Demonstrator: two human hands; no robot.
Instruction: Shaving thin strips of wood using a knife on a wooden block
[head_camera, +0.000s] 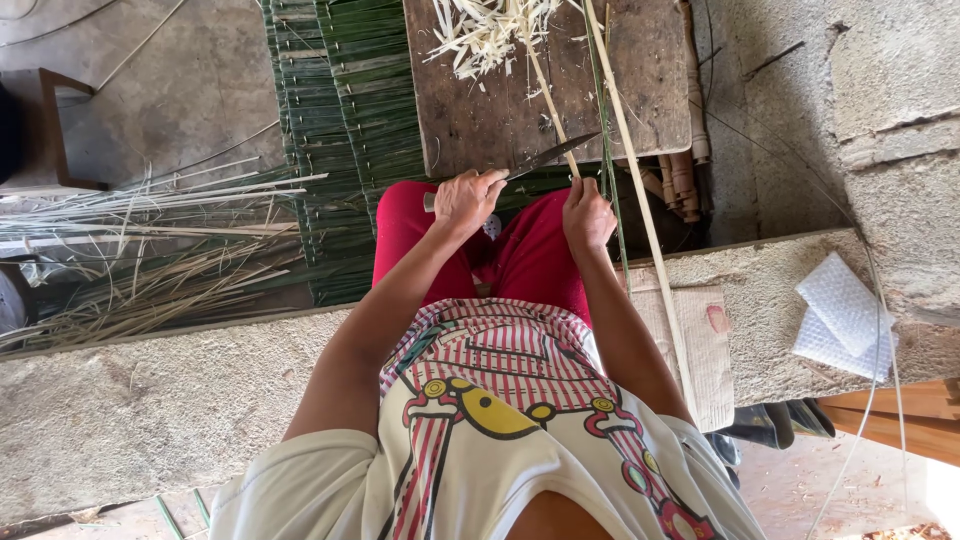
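Head view looks straight down on a seated person in red trousers (530, 255) and a pale printed shirt (500, 440), working at a worn wooden board (480, 120); everything else is easiest placed against that board. At the board's near edge the left hand (468, 200) is closed around the handle of a knife (545, 157); the dark blade runs out from the fist, slanting up over the board's near edge toward the right. Just right of that, also at the board's near edge, the right hand (587, 215) is curled shut around a thin bamboo strip (550, 105); the strip rises from the fist across the board's face, and the knife blade meets it just above the fingers. On the board's far end lies a heap of pale shavings (485, 35); a longer pale bamboo slat (640, 200) crosses the board's right part and runs down past the right forearm. Left of the board, a mat of green strips (340, 130) hangs or lies in neat rows, reaching under the board's near edge; further left of it, loose pale and green splints (150, 240) lie scattered on the ground. Near side of the board, a rough concrete ledge (150, 400) carries the sitter; on it, right of the board, rest a piece of cardboard (700, 340) and folded white bubble wrap (840, 315).
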